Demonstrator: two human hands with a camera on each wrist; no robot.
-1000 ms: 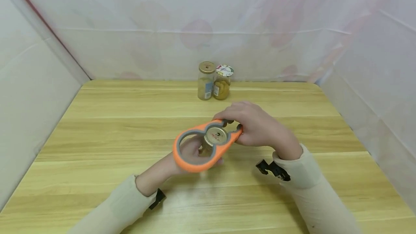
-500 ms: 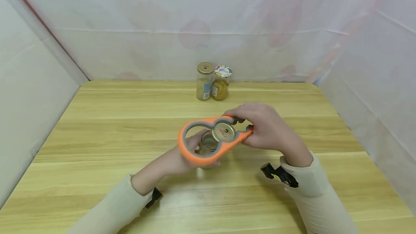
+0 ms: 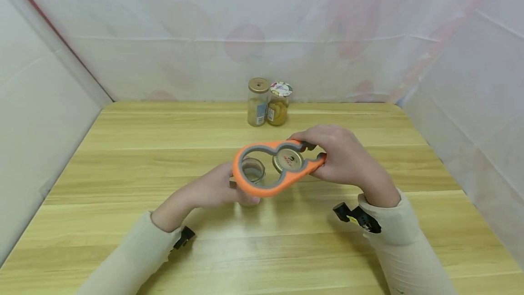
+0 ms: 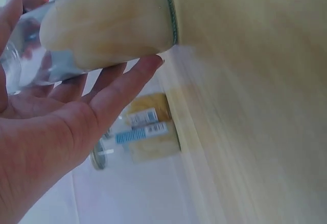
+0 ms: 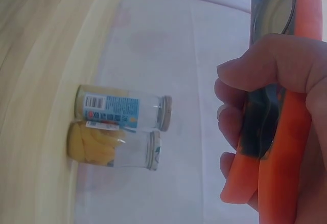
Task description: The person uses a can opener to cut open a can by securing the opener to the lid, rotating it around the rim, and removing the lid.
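Left hand (image 3: 214, 187) grips jar (image 4: 107, 27) — right hand (image 3: 345, 156), opener (image 3: 262, 191) around lid (image 3: 289, 160).

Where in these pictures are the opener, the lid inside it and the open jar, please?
Opener (image 3: 291, 178): head view, on its orange frame beside the lid.
Lid (image 3: 289, 160): head view, middle of its gold top.
Open jar (image 4: 107, 27): left wrist view, on its glass side.

"Surface?"
"Pale yellow wood-grain table (image 3: 123, 172) before me."
"Standing on it?"
"Near the far edge I log a gold-lidded jar (image 3: 257, 106), upright; just right, a shorter jar (image 3: 278, 109), also upright."
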